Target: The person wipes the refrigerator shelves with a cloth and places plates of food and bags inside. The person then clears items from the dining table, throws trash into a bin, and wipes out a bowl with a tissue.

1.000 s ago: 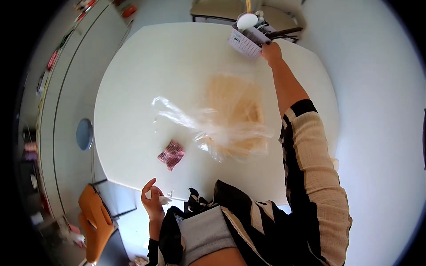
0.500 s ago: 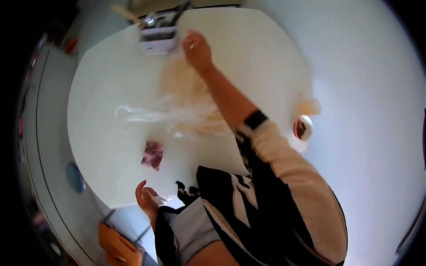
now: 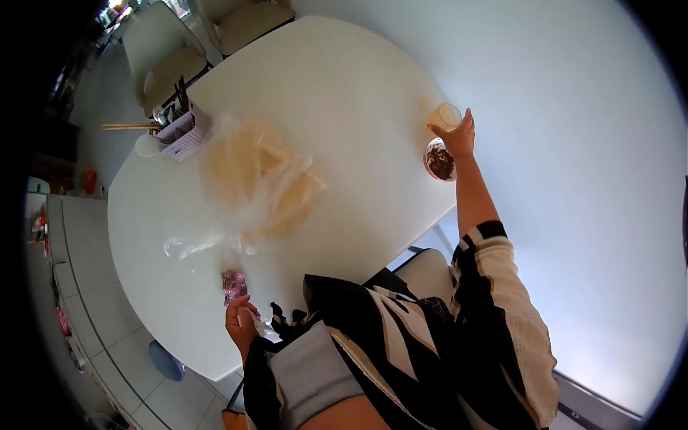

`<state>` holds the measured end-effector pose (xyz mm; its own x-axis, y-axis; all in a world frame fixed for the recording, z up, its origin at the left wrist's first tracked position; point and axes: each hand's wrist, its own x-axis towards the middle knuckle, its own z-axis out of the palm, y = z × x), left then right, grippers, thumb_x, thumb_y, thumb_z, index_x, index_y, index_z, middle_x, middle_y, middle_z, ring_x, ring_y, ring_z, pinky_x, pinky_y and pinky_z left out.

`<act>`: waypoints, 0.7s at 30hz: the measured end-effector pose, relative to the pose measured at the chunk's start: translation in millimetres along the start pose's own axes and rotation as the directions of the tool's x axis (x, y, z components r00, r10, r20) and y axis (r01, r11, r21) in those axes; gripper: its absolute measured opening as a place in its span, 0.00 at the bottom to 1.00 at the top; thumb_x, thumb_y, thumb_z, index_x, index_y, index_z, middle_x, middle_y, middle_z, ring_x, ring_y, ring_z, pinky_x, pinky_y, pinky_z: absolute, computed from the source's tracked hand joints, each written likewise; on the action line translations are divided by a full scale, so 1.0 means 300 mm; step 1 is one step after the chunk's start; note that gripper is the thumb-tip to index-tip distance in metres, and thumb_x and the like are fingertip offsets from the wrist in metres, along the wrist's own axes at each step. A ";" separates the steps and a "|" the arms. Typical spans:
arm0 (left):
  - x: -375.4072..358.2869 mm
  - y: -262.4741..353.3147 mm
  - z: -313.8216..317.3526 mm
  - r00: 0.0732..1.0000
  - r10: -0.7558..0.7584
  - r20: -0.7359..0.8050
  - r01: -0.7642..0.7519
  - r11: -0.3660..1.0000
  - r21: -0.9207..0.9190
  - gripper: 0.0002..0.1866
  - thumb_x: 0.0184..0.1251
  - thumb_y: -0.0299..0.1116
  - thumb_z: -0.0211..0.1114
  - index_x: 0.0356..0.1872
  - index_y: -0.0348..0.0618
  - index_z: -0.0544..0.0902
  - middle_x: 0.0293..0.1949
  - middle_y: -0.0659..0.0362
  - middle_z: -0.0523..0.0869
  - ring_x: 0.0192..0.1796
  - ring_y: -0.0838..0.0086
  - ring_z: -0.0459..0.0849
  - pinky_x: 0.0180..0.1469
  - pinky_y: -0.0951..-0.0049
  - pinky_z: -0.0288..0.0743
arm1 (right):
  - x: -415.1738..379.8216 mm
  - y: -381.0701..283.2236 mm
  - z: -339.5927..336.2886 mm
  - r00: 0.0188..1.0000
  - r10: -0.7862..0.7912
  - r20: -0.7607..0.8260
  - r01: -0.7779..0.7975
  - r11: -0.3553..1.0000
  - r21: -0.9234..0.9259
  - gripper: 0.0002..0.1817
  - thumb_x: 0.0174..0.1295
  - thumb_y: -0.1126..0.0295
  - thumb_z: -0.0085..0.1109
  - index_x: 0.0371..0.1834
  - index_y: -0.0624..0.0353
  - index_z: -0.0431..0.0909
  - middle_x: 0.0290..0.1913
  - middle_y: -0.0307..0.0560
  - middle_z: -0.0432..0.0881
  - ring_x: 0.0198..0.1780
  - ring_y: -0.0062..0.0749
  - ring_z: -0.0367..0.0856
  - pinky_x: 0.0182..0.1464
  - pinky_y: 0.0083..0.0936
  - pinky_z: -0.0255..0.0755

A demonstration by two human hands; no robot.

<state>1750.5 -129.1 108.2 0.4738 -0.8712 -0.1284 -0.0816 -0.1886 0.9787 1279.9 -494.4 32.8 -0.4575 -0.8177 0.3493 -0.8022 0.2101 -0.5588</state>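
Note:
My right hand (image 3: 456,136) reaches to the table's right side, its thumb and fingers spread around a clear cup (image 3: 449,113); firm contact cannot be made out. Just below stands a white tub with a red edge (image 3: 439,163), holding dark brown bits. My left hand (image 3: 241,322) is low by the table's near edge, fingers curled against a crumpled whitish, plastic-looking piece (image 3: 264,328). Close to its fingertips lies a small pink patterned packet (image 3: 233,284). A clear plastic bag (image 3: 279,183) with pale yellowish, strip-like contents rests mid-table.
A lilac utensil basket (image 3: 188,135) with chopsticks and other utensils stands at the far left edge, a white cup (image 3: 147,146) beside it. Chairs (image 3: 163,54) are beyond the table (image 3: 358,79). A wall (image 3: 566,179) runs along the right, and a blue stool (image 3: 166,360) is at lower left.
My right hand has gone from near the utensil basket to the clear cup on the right. The view has turned. My left hand is now nearer the pink packet.

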 end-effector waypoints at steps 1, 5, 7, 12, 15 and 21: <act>-0.048 0.012 0.007 0.999 -0.015 -0.033 0.015 1.000 0.013 0.11 0.61 0.24 0.48 0.41 0.35 0.76 0.25 0.60 0.75 0.27 0.80 0.72 0.31 0.81 0.67 | 0.020 0.013 0.046 0.996 0.020 0.088 -0.019 1.000 -0.011 0.50 0.35 0.49 0.74 0.59 0.62 0.58 0.57 0.56 0.69 0.58 0.47 0.68 0.56 0.35 0.67; -0.216 0.025 0.047 0.973 -0.057 -0.225 0.084 0.990 0.111 0.11 0.61 0.25 0.49 0.43 0.36 0.76 0.24 0.61 0.75 0.26 0.81 0.72 0.32 0.82 0.67 | 0.041 -0.089 0.062 0.945 0.001 0.327 -0.051 0.988 0.145 0.41 0.37 0.56 0.73 0.55 0.58 0.63 0.54 0.48 0.74 0.52 0.41 0.75 0.51 0.34 0.71; -0.279 0.064 0.078 0.942 -0.074 -0.326 0.124 0.983 0.135 0.12 0.62 0.27 0.49 0.45 0.37 0.74 0.25 0.61 0.75 0.27 0.80 0.73 0.33 0.81 0.68 | -0.028 -0.197 -0.028 0.935 -0.262 0.237 0.184 0.934 0.305 0.38 0.38 0.61 0.73 0.54 0.57 0.64 0.53 0.47 0.74 0.52 0.39 0.75 0.51 0.32 0.71; -0.244 0.174 0.188 0.955 -0.153 -0.253 0.020 0.886 -0.463 0.22 0.59 0.27 0.51 0.56 0.41 0.64 0.46 0.57 0.70 0.49 0.73 0.71 0.52 0.72 0.68 | -0.153 -0.479 -0.276 0.747 -0.644 0.162 0.359 0.597 0.718 0.34 0.39 0.70 0.72 0.53 0.56 0.66 0.51 0.45 0.75 0.52 0.36 0.75 0.52 0.28 0.71; -0.286 0.174 0.285 0.910 -0.111 -0.399 -0.048 0.929 -0.367 0.23 0.59 0.21 0.49 0.58 0.42 0.64 0.52 0.57 0.69 0.47 0.75 0.73 0.50 0.75 0.68 | -0.207 -0.610 -0.301 0.583 -0.748 0.316 0.044 0.417 0.908 0.32 0.45 0.70 0.68 0.54 0.60 0.65 0.51 0.46 0.73 0.52 0.35 0.74 0.54 0.30 0.70; -0.161 0.317 0.421 0.822 0.086 -0.562 -0.334 0.873 -0.354 0.18 0.70 0.31 0.44 0.60 0.45 0.61 0.52 0.53 0.73 0.49 0.69 0.77 0.44 0.69 0.75 | -0.349 -0.756 -0.376 0.101 -0.819 0.565 -0.848 0.226 0.480 0.27 0.55 0.72 0.57 0.57 0.66 0.61 0.51 0.50 0.72 0.52 0.33 0.74 0.56 0.30 0.70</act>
<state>1609.0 -162.1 187.2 0.8757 -0.4779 0.0691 0.0812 0.2868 0.9545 1466.4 -395.9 207.8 0.8273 -0.5576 0.0685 0.3910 0.4838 -0.7830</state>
